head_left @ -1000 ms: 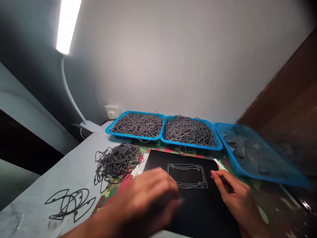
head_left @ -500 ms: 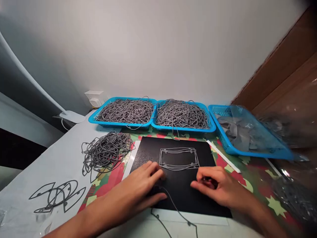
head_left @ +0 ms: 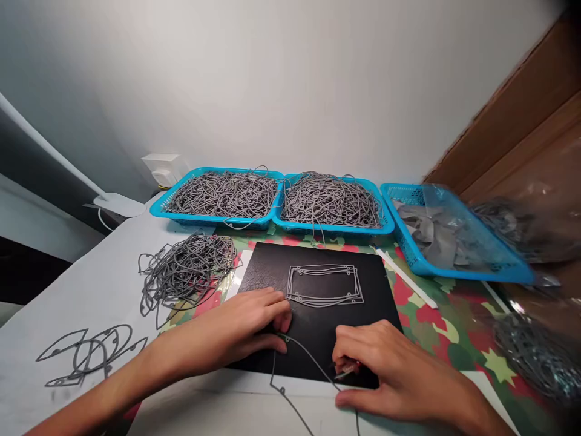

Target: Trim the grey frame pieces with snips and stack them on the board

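My left hand (head_left: 256, 324) pinches one corner of a thin grey gasket (head_left: 313, 356) with small eyelet tabs, above the near part of a black board (head_left: 267, 266). The gasket's loop hangs over the board's near edge and runs out of the bottom of the view. My right hand (head_left: 381, 369) is curled at the gasket's right side, thumb by the strand. Tucked under its fingers is a small reddish thing with a shiny tip, mostly hidden. Several overlapping gaskets (head_left: 324, 303) lie as rough rectangles farther up the board.
Two blue baskets (head_left: 213, 219) (head_left: 333, 229) heaped with grey gaskets stand along the wall. A third blue basket (head_left: 415, 257) at right holds grey scraps. A tangled gasket pile (head_left: 188, 275) and some loose gaskets (head_left: 91, 357) lie left. Cardboard (head_left: 521, 121) stands at right.
My right hand has moved down and slightly left, to the held gasket's strand. My left hand has shifted a little left with the gasket. The whole view has shifted slightly.
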Demonstrator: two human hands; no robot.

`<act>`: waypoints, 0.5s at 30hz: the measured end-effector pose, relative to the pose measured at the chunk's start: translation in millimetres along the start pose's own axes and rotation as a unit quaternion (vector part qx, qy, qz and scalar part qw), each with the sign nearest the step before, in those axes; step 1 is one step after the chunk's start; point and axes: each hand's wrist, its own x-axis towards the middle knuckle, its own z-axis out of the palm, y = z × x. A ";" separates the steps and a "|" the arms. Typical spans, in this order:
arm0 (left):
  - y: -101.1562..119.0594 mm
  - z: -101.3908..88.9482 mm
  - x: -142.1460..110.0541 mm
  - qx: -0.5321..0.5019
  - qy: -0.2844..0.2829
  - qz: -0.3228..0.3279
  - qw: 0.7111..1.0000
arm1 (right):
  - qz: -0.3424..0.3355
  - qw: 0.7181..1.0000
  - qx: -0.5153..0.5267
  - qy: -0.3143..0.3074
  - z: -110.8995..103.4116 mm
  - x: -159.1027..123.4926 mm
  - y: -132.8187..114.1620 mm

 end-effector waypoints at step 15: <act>-17.2 -5.7 -1.2 -0.161 -0.020 -0.053 0.985 | 0.056 0.997 0.041 0.038 -20.8 -8.0 -9.4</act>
